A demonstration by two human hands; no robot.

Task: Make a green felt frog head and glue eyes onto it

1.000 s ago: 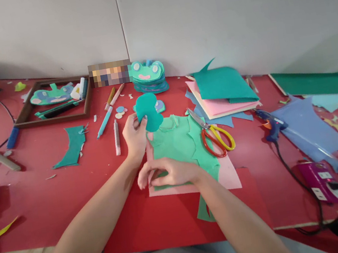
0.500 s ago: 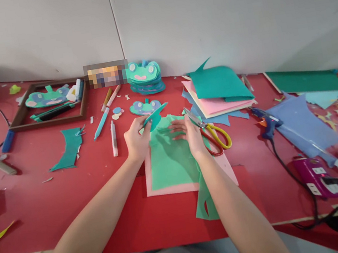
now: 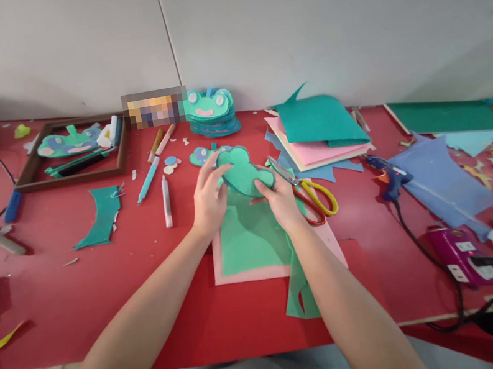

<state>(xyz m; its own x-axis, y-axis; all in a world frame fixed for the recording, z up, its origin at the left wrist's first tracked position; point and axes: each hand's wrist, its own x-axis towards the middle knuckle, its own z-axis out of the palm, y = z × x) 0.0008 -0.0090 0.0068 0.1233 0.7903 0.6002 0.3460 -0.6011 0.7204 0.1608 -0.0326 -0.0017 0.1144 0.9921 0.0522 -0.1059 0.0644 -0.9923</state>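
Observation:
Between my hands is a green felt frog-head cutout (image 3: 240, 171) with a darker green edge, tilted toward me above the sheets. My left hand (image 3: 208, 194) grips its left side, fingers over the upper edge. My right hand (image 3: 281, 196) pinches its right lobe, thumb on the front. Below lie a light green felt sheet (image 3: 249, 244) and a pink sheet (image 3: 220, 277). Scissors (image 3: 315, 198) with red and yellow handles rest just right of my right hand. A frog-face piece (image 3: 199, 156) lies behind the cutout, partly hidden. A green felt offcut (image 3: 297, 302) hangs near my right forearm.
Behind are a stack of frog faces (image 3: 214, 120) and folded felt sheets (image 3: 321, 121). A wooden tray (image 3: 70, 179), several markers (image 3: 166, 201) and a teal scrap (image 3: 103, 218) are left. A glue gun (image 3: 391, 176), blue felt (image 3: 449, 182) and a purple power strip (image 3: 456, 250) are right.
The cutout was edge-on in my left hand; now its face is turned toward me. My right hand has closed on its right end, having been off it before.

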